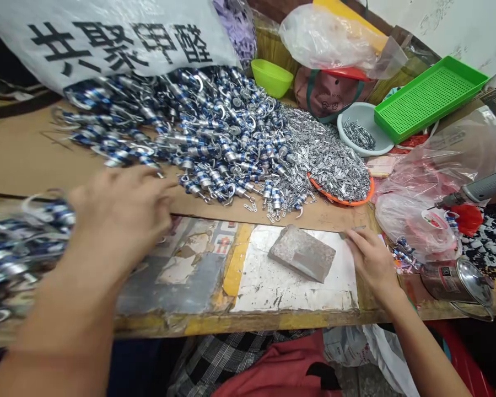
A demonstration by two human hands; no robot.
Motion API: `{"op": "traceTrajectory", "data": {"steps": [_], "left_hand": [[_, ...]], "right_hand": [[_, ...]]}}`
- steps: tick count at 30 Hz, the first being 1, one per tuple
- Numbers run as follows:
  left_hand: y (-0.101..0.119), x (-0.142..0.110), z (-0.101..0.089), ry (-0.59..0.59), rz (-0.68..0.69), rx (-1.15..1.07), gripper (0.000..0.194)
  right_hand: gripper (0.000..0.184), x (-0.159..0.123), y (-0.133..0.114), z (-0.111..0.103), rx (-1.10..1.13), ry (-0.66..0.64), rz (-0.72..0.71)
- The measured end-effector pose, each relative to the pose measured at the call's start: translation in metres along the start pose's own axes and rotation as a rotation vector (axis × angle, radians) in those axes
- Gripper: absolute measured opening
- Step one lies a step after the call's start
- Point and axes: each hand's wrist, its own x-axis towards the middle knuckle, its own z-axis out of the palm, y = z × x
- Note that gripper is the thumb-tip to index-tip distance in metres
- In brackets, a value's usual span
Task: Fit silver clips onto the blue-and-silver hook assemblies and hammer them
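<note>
My left hand (pixel 122 207), smeared by motion, is over the cardboard at the near left edge of a big heap of blue and silver metal fittings with hooks (pixel 206 135). Its fingers look bent, and whatever they may hold is hidden. My right hand (pixel 374 259) is at the right edge of a white sheet (pixel 252 275), thumb and finger closed on a small thin metal piece (pixel 357 227). Between the hands, a grey stone block (pixel 301 253) lies on the sheet. Small flat silver links (pixel 334 162) are heaped against the fittings, partly in an orange dish (pixel 371 190).
More fittings (pixel 16 248) lie at the near left. A pale bowl (pixel 384 132) of metal pins, a green tray (pixel 434 96), a lime bowl (pixel 273 77) and plastic bags stand behind. At right are a power tool (pixel 488 187) and a lidded metal pot (pixel 458 284).
</note>
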Motion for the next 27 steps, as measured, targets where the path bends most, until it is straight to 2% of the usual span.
{"op": "traceTrajectory", "data": {"steps": [1, 3, 7, 10, 12, 16, 18, 20, 23, 25, 27], "left_hand": [[0.007, 0.009, 0.002, -0.07, 0.03, 0.117, 0.019], [0.011, 0.024, 0.005, -0.074, 0.045, 0.209, 0.016], [-0.003, 0.035, 0.017, -0.146, 0.077, 0.151, 0.019], [-0.007, 0.031, 0.03, -0.102, 0.069, 0.048, 0.021], [-0.004, 0.025, 0.036, -0.066, 0.045, -0.021, 0.02], [0.006, 0.015, 0.034, -0.098, 0.02, -0.143, 0.016], [0.01, 0.012, 0.03, -0.104, 0.034, -0.159, 0.016], [0.013, 0.01, 0.028, -0.085, 0.043, -0.162, 0.017], [0.017, 0.004, 0.028, -0.021, 0.063, -0.265, 0.017], [0.023, -0.002, 0.03, 0.028, 0.126, -0.361, 0.012], [0.031, -0.013, 0.034, 0.015, 0.236, -0.456, 0.007]], "right_hand": [[0.028, 0.012, -0.006, 0.005, 0.085, 0.011, -0.052], [0.026, 0.037, -0.017, 0.018, 0.206, -0.015, -0.152], [0.023, 0.077, -0.033, 0.037, 0.272, -0.106, -0.356], [0.027, 0.095, -0.04, 0.042, 0.203, -0.151, -0.507], [0.027, 0.101, -0.041, 0.046, 0.118, -0.146, -0.45], [0.029, 0.104, -0.038, 0.055, 0.024, -0.084, -0.14], [0.031, 0.104, -0.038, 0.057, 0.005, -0.061, -0.064], [0.031, 0.103, -0.04, 0.058, 0.011, -0.072, -0.069], [0.027, 0.104, -0.046, 0.057, 0.046, -0.152, -0.164], [0.025, 0.106, -0.051, 0.055, 0.057, -0.208, -0.196], [0.024, 0.109, -0.056, 0.052, 0.058, -0.249, -0.19]]}}
